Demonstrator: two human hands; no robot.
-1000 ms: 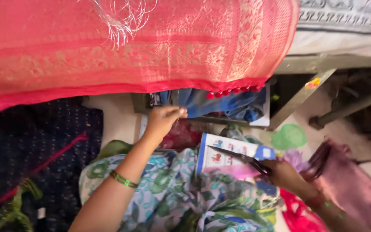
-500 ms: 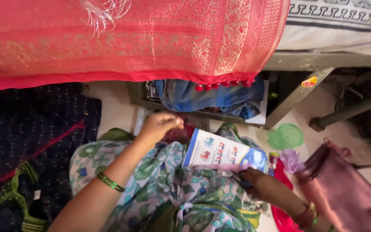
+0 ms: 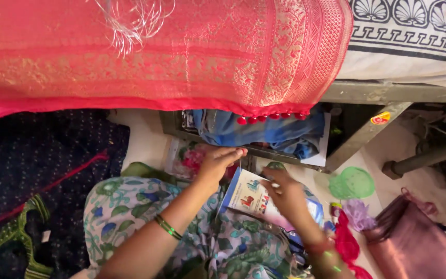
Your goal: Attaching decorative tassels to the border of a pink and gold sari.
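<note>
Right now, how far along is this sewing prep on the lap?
Already laid out: the red brocade cloth is draped across the top. In hand: the right hand pinches something small over the printed card packet, and the left hand holds its fingers beside it; the pictures do not show any thread. Nothing shows being sewn on the floral fabric yet.

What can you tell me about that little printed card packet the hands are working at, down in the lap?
The card packet is a flat, light rectangle, white to pale blue, printed with small red and blue pictures. It looks like thin card or paper and lies tilted on the floral green and blue cloth over the lap. The right hand rests on its upper right part, fingertips pinched there and covering that part. The left hand hovers just above its top left corner; contact cannot be told.
</note>
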